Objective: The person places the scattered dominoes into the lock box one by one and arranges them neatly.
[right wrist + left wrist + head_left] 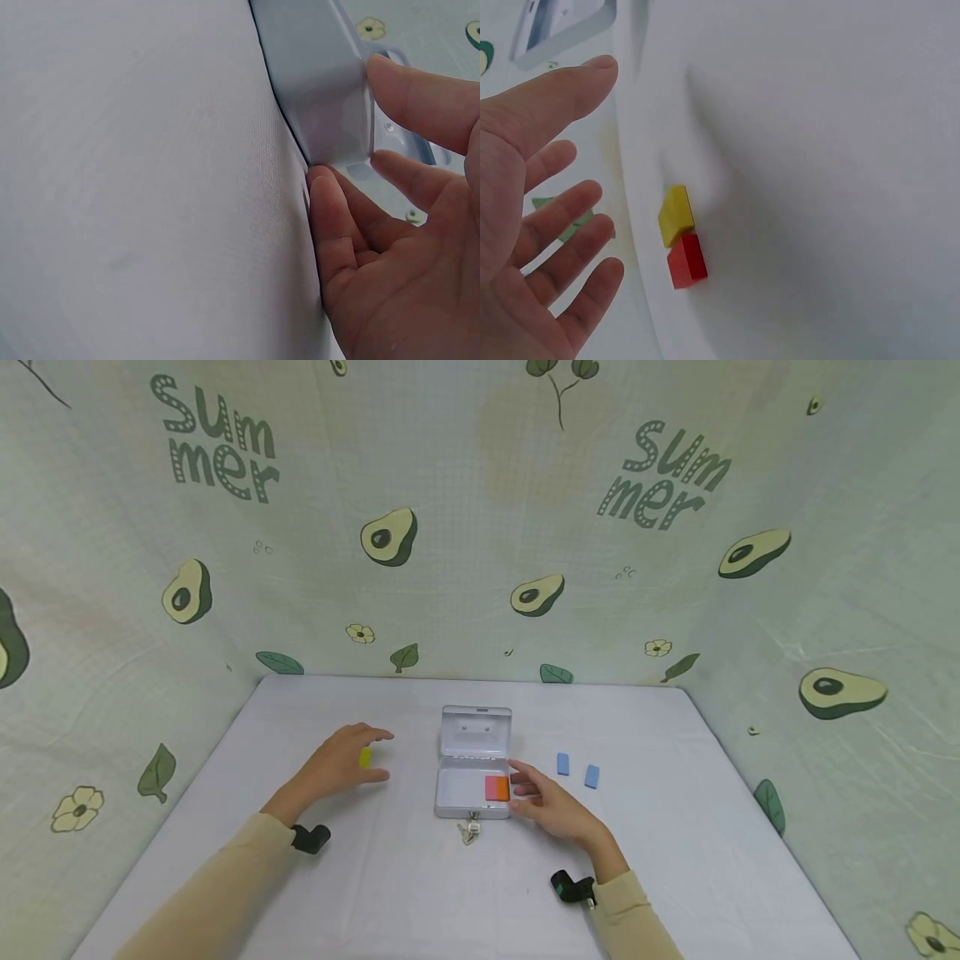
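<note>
A small white metal cash box (460, 787) stands with its lid (476, 732) raised. Inside, at its right wall, lie a pink block (491, 788) and an orange block (502, 788). My right hand (553, 806) holds the box's right side, thumb near the front corner and index finger near the hinge; the other fingers curl low against the wall. Left of the box, my left hand (341, 764) hovers with fingers spread and nothing in them. A yellow block (676, 216) and a red block (687, 261) lie together on the table near it; the head view hides the red one.
Two blue blocks (563, 764) lie apart on the table, right of the box. A bunch of keys (468, 832) hangs from the lock at the box's front. The white-covered table (405, 893) backs onto a printed cloth (465, 635).
</note>
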Demonstrator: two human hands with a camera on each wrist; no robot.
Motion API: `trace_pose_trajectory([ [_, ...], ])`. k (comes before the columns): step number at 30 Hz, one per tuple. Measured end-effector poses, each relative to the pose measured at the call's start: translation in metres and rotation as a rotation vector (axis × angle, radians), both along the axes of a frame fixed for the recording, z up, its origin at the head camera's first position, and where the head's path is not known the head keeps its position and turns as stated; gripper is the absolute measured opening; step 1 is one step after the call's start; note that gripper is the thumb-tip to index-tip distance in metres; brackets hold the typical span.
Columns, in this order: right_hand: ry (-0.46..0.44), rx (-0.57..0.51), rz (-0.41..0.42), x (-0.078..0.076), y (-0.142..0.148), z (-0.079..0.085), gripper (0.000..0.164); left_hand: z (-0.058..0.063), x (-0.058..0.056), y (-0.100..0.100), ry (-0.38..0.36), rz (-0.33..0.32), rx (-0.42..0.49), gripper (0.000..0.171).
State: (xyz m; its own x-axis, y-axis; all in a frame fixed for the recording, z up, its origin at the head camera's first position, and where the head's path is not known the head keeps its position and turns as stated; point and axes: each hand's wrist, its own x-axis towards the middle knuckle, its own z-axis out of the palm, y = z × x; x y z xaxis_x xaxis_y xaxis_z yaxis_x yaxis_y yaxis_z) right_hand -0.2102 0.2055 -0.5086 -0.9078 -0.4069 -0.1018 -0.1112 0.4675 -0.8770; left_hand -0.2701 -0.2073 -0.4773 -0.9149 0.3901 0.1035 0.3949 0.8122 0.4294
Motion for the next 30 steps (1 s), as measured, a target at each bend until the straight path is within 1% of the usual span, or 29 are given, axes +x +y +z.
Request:
trace_pose_trajectory([
  [5,-0.003,-0.003,-0.006,0.0,0.0,-0.001,0.072,-0.005,-0.003,-0.016,-0.02,0.021,-0.013,0.069],
  [9,0.002,-0.002,0.001,-0.001,0.0,-0.001,0.073,-0.007,-0.005,-0.022,-0.038,0.029,-0.04,0.069],
  [14,0.019,-0.004,0.015,-0.002,0.001,-0.003,0.073,-0.006,-0.007,-0.024,-0.055,0.028,-0.063,0.069],
  [19,0.016,-0.008,0.013,-0.002,0.0,-0.004,0.073,-0.006,-0.008,-0.026,-0.069,0.03,-0.087,0.068],
  [27,0.012,-0.005,0.007,-0.001,0.0,-0.004,0.073,-0.008,-0.014,-0.029,-0.071,0.024,-0.109,0.064],
  [30,0.015,-0.016,0.009,0.0,0.0,-0.005,0.073,-0.008,-0.015,-0.03,-0.067,0.011,-0.109,0.061],
])
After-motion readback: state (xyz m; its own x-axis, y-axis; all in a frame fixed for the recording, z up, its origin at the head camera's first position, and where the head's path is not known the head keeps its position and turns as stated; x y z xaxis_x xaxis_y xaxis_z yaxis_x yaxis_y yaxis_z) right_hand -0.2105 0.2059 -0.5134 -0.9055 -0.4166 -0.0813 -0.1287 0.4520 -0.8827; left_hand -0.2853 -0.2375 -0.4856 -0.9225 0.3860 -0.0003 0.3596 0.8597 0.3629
